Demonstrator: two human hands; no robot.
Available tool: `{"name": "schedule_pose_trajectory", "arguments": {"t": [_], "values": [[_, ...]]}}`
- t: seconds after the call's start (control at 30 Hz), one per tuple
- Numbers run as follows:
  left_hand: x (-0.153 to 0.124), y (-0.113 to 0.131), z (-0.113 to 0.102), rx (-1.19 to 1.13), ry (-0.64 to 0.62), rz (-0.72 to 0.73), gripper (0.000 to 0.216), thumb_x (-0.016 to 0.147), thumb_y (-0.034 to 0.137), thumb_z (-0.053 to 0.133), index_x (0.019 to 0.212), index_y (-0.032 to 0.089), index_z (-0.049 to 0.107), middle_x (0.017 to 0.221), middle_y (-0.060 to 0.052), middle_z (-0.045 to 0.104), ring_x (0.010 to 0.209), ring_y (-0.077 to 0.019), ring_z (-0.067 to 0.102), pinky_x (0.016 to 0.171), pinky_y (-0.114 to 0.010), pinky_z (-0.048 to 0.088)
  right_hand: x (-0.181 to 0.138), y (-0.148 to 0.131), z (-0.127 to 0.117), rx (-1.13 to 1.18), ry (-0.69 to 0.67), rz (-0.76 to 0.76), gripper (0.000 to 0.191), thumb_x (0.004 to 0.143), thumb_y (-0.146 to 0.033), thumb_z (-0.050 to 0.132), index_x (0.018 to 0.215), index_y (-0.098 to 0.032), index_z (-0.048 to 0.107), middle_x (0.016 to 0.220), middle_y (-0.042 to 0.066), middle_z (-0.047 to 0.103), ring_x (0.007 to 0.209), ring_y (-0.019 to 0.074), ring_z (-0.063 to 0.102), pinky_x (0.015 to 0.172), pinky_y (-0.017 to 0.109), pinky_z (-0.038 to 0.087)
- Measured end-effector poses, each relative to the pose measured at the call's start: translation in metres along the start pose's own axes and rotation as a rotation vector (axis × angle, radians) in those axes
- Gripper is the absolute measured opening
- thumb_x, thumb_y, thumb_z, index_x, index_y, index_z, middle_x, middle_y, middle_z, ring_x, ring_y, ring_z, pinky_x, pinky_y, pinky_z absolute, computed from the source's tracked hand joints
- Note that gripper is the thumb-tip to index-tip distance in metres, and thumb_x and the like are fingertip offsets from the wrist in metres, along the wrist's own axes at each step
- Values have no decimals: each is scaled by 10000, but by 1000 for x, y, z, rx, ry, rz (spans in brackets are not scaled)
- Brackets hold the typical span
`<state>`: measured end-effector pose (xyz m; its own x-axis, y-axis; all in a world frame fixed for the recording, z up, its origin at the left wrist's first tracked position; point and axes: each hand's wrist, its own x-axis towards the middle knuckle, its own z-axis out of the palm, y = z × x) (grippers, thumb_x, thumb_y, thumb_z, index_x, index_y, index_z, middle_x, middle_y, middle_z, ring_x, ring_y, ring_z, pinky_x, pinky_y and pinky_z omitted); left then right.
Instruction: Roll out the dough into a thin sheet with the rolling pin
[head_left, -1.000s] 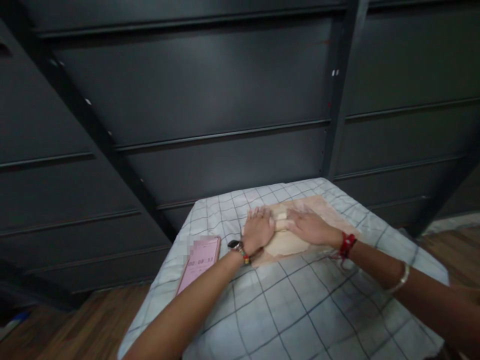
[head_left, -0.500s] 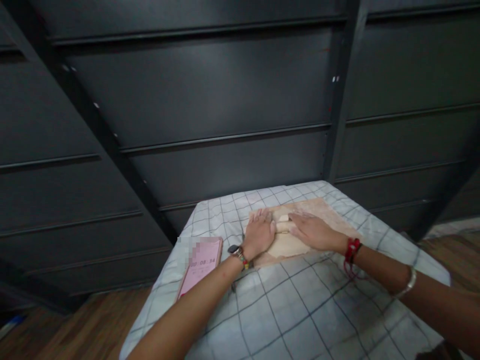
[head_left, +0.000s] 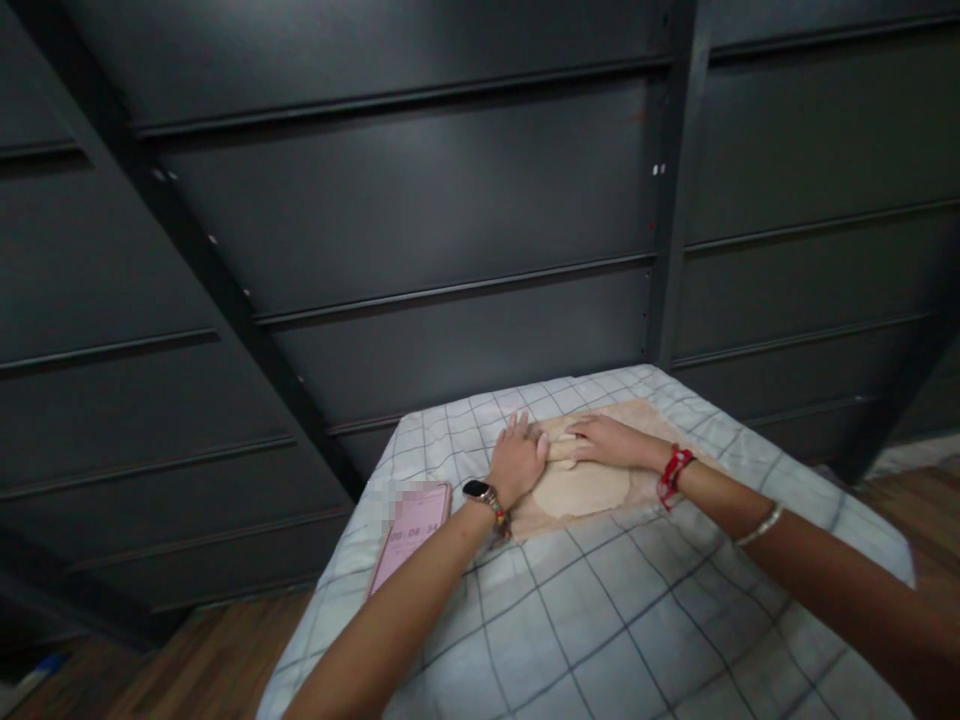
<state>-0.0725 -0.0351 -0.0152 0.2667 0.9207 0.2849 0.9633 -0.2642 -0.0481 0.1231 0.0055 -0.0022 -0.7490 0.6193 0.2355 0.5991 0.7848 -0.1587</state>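
Observation:
A flat round of pale dough (head_left: 581, 488) lies on a tan board (head_left: 660, 425) set on a checked cloth. A pale rolling pin (head_left: 561, 450) lies across the far edge of the dough. My left hand (head_left: 517, 462), with a watch on its wrist, rests palm down on the pin's left part, fingers stretched out. My right hand (head_left: 611, 441), with a red thread band at the wrist, lies flat on the pin's right part. Only a short piece of the pin shows between the hands.
A pink phone (head_left: 411, 532) with a timer on its screen lies on the checked cloth (head_left: 600, 620) left of the board. A dark panelled wall (head_left: 450, 220) rises just behind the table. Wooden floor (head_left: 187, 660) shows at the lower left.
Both hands have pushed the rolling pin away from me, to the far edge of the dough, and more of the dough round now shows. The camera has shifted a little.

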Motion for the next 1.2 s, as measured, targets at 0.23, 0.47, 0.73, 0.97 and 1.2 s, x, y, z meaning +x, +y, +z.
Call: {"name": "schedule_pose_trajectory", "arguments": {"t": [0.23, 0.47, 0.73, 0.97, 1.2], "values": [[-10, -18, -13, -16, -42, -14, 494, 992, 396, 232, 1130, 119, 617, 1356, -155, 516, 1398, -258, 268, 1130, -446, 233, 11, -7, -4, 156, 57, -128, 374, 874, -401, 569, 1131, -145, 661, 1118, 111, 677, 1019, 247, 600, 882, 338, 441], [-19, -11, -12, -46, -95, 19, 539, 996, 349, 153, 1156, 75, 589, 1288, -163, 568, 1271, -226, 462, 1088, -343, 317, 14, -5, 3, 168, 17, -135, 319, 912, -314, 488, 1127, -165, 671, 1137, 116, 671, 1053, 246, 592, 911, 363, 436], [-20, -4, -12, -79, -63, 21, 530, 990, 383, 187, 1234, 62, 531, 1455, -185, 393, 1345, -229, 375, 1114, -307, 278, 9, 0, 12, 64, 19, -109, 403, 966, -315, 345, 1174, -130, 637, 1186, 138, 645, 1087, 240, 581, 960, 387, 424], [19, -11, -8, -98, -241, -165, 501, 962, 350, 183, 1354, 194, 452, 1523, -106, 298, 1396, -336, 250, 1038, -624, 292, 24, -5, 15, -72, 47, 135, 474, 992, -363, 251, 1305, -130, 519, 1322, 157, 548, 1208, 265, 493, 1008, 429, 371], [7, -6, -14, -131, -343, -210, 560, 944, 375, 181, 1432, 169, 363, 1546, -110, 231, 1410, -365, 186, 1062, -684, 157, 19, -10, 17, 60, -128, 98, 514, 993, -389, 210, 1258, -142, 575, 1332, 137, 555, 1250, 254, 482, 1060, 401, 341]]}}
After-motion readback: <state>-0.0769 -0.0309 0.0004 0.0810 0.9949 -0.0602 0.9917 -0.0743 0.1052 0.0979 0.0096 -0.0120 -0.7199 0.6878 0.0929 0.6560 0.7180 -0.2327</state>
